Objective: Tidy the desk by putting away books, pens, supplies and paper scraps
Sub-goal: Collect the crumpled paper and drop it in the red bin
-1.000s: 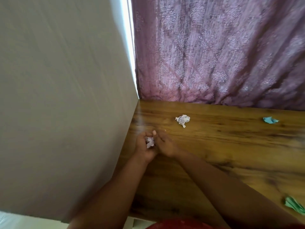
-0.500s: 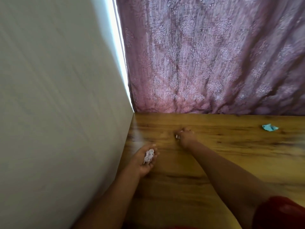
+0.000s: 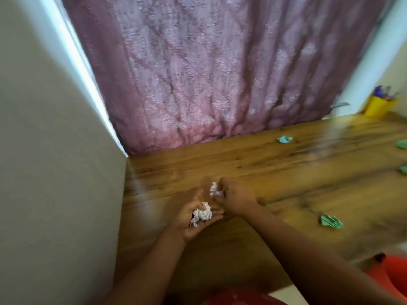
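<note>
My left hand (image 3: 193, 219) lies palm up over the wooden desk (image 3: 286, 183) near the left wall, cupping a crumpled white paper ball (image 3: 202, 214). Just to its right, my right hand (image 3: 236, 198) pinches a second white paper ball (image 3: 215, 190) between its fingertips, close above the left palm. A light blue scrap (image 3: 284, 139) lies far back on the desk. One green scrap (image 3: 331, 221) rests to the right of my right forearm, and two more green scraps (image 3: 402, 144) (image 3: 404, 169) show at the right edge.
A yellow cup with pens (image 3: 380, 106) stands at the back right corner. A mauve curtain (image 3: 209, 73) hangs behind the desk and a pale wall (image 3: 55, 161) closes the left side. An orange-red object (image 3: 394, 276) sits below the desk's front right edge.
My right hand reached out to the second white ball, took it and drew it back beside the left hand. The view has swung right, showing more scraps and the pen cup.
</note>
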